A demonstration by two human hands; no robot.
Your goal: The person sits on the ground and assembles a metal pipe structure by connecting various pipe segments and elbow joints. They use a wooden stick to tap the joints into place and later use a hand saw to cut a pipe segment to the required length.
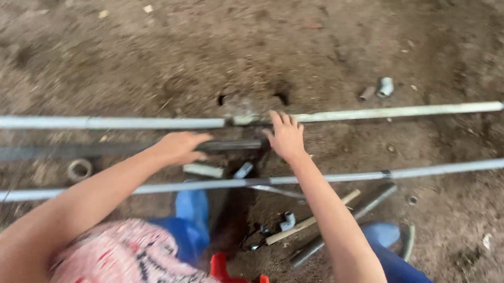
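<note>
The left hand (180, 147) is closed around a dark pipe (94, 149) that lies level over the dirt ground (315, 37), between two long grey pipes. The right hand (286, 137) rests with its fingers spread, open, at the end of the dark pipe and touches the far grey pipe (403, 111). The near grey pipe (446, 168) crosses over both forearms.

I see bare brown dirt ground (327, 36) filling the view, uneven and scattered with small pale stones and scraps. Toward twelve o'clock it darkens around a shallow dug hollow (250, 99). Soft, even daylight falls across it, casting no hard shadows.
</note>
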